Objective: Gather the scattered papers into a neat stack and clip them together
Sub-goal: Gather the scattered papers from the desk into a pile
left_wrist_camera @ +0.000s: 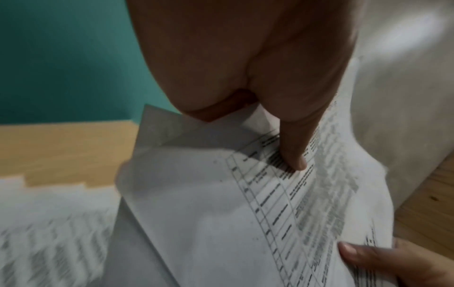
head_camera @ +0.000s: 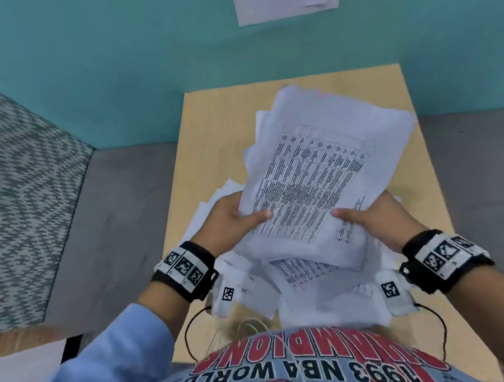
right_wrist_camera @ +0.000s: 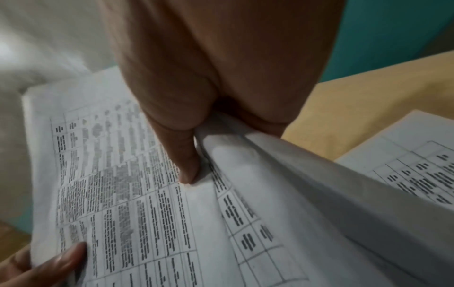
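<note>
You have a thick stack of papers (head_camera: 317, 172) lifted clear above the table (head_camera: 212, 128), over its middle, with the top sheet's printed grid facing you and the stack's far edge reaching toward the table's far end. Your left hand (head_camera: 231, 218) pinches the stack at its near left corner: the thumb (left_wrist_camera: 294, 151) lies flat on the top sheet, while the other fingers run underneath, where you cannot tell how they are spread. Your right hand (head_camera: 374, 213) grips the near right corner in the same way, its thumb (right_wrist_camera: 186, 165) pressed onto the print beside a fold where the upper sheets curl away from those below; the rest of its fingers are hidden under the paper. The two thumb tips point at each other, a little apart, across the stack's near edge. Loose sheets (head_camera: 302, 278) lie scattered on the table directly below the stack and out toward the table's near edge, some overlapping, some showing printed tables. A black band with white code tags (head_camera: 184, 267) wraps each wrist, above the table's near half.
</note>
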A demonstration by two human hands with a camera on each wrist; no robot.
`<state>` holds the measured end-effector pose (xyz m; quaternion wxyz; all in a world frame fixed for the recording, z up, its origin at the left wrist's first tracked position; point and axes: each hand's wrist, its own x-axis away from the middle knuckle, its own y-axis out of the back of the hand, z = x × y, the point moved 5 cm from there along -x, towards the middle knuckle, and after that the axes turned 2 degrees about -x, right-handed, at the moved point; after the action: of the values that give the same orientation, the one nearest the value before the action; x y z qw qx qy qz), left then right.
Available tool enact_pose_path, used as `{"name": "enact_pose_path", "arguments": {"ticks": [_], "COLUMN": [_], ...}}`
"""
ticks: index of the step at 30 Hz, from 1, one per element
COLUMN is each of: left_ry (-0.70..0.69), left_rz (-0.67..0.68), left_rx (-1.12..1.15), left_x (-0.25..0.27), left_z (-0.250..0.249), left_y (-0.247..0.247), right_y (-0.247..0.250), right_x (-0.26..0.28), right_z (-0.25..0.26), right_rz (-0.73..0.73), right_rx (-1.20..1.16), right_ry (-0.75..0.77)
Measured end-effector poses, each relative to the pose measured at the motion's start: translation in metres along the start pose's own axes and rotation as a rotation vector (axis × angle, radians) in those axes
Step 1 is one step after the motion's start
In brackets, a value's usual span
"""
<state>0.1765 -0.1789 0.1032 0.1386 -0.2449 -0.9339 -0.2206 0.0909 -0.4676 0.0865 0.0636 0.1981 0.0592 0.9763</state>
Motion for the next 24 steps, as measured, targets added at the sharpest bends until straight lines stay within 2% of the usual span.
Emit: {"name": "enact_pose_path", "arguments": {"ticks": [4,8,15,18,20,22,24], "left_ry": [-0.121,-0.085,-0.093,-0.023,0.058,0.121,0.125], "left_rz": [0.034,0.054,-0.052,0.039,0.154,0.202,0.230], "left_rx": [0.034,0.070,0.119,0.112,0.043,-0.186,-0.468], "left_x": [0.016,0.029,0.047,0.049,0.051,0.053,0.053], "left_z": [-0.017,-0.006,0.003,0.010,0.020,0.027,0.034], "left_y": [0.007,0.008,0.011,0.010,0.003,-0.001,-0.002], "right_y": [0.012,0.017,0.018,0.018,0.018,0.018,0.019], "right_x": [0.023,0.035,0.041,0.040,0.041,0.043,0.044], "right_z": [0.009,0.005,-0.001,-0.015,-0.024,-0.034,-0.041], "right_rz": [-0.053,-0.047,-0.028,-0.035,-0.036,-0.034,-0.065], "right_rx": [-0.042,-0.126,-0.218,-0.258,-0.276,-0.274,-0.254], "right_ry": [0.047,0.017,-0.012,-0.093,-0.133,-0.168,-0.183]}}
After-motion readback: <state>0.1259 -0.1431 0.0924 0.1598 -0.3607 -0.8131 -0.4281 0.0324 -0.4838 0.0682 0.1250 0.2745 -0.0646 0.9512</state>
